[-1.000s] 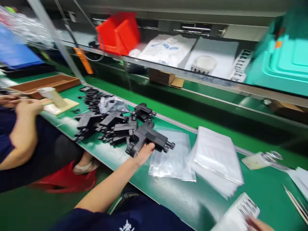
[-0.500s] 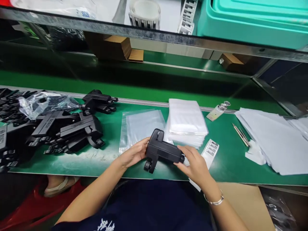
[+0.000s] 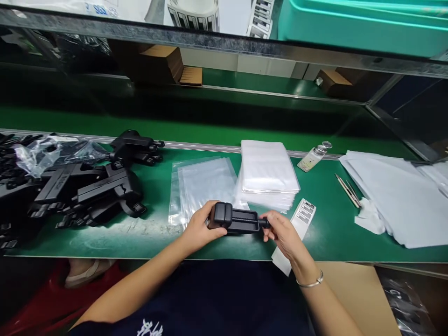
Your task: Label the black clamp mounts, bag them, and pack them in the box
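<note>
A black plastic bracket (image 3: 245,221), thick at one end with a long recessed body, is held level above the near edge of the green table. My left hand (image 3: 201,228) is wrapped round its thick left end, thumb in front. At the other end, the fingers of my right hand (image 3: 280,228) pinch the small black knob (image 3: 264,223). Just behind lie flat clear plastic bags (image 3: 205,182) and a stack of white sleeves (image 3: 268,168). A strip of printed labels (image 3: 303,212) runs partly beneath my right hand.
More black brackets (image 3: 108,191) are heaped at the left beside a crumpled clear bag (image 3: 59,151). To the right are a small bottle (image 3: 311,158), tweezers (image 3: 346,190) and white paper sheets (image 3: 392,196). A metal-edged shelf (image 3: 224,43) crosses above, carrying a teal bin (image 3: 350,32).
The bracket has been turned over, so its recessed face now points up. My left hand has shifted its grasp, and my right fingers have closed on the knob.
</note>
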Demonstrator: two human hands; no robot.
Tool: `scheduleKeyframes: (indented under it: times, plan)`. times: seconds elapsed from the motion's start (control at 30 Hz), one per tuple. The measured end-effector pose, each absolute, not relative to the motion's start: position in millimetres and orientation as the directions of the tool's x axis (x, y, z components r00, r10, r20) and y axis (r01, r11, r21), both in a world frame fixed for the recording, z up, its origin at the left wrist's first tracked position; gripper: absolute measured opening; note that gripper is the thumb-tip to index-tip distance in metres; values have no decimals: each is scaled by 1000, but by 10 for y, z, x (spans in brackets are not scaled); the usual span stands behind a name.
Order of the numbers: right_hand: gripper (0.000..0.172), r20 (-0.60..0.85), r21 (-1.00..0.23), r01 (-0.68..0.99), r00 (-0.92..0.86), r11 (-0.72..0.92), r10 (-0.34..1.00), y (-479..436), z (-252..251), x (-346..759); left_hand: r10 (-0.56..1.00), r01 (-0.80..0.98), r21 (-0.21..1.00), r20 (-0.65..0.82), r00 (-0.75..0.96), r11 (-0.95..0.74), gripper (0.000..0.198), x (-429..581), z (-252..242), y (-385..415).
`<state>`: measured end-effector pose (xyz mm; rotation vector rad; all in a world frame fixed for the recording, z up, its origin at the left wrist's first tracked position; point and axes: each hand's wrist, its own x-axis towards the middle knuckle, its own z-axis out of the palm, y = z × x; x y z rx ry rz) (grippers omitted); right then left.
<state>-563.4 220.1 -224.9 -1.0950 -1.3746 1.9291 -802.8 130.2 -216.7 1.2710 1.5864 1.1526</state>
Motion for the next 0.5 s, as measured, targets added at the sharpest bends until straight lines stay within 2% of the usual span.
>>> scheduleKeyframes:
  times: [0.1, 0.17, 0.23, 0.37, 0.43, 0.5]
  plan:
    - [42, -170, -985, 108, -479, -134, 861, 2183, -2226, -5570, 970, 114, 991, -43, -241, 72, 65, -7985, -2218, 1368]
    - [40, -126, -989, 125, -469, -75, 874, 2206, -2214, -5542, 965, 6, 998, -56, -257, 59, 65, -7961, -2243, 1399]
    - [42, -198, -980, 90, -523, -177, 829, 2254, -2206, -5548, 967, -12, 999, -51, -251, 49, 68, -7946, -2247, 1396]
    - [43, -410, -872, 35, -597, -489, 689, 2322, -2233, -5630, 981, 208, 978, 16, -193, 25, 71, -7936, -2217, 1313]
    - [43, -404, -877, 28, -581, -479, 707, 2311, -2266, -5662, 981, 259, 965, 18, -192, 33, 71, -7934, -2212, 1291]
    - [41, -289, -948, 54, -552, -312, 782, 2283, -2291, -5664, 969, 166, 984, -24, -246, 66, 70, -7935, -2230, 1311]
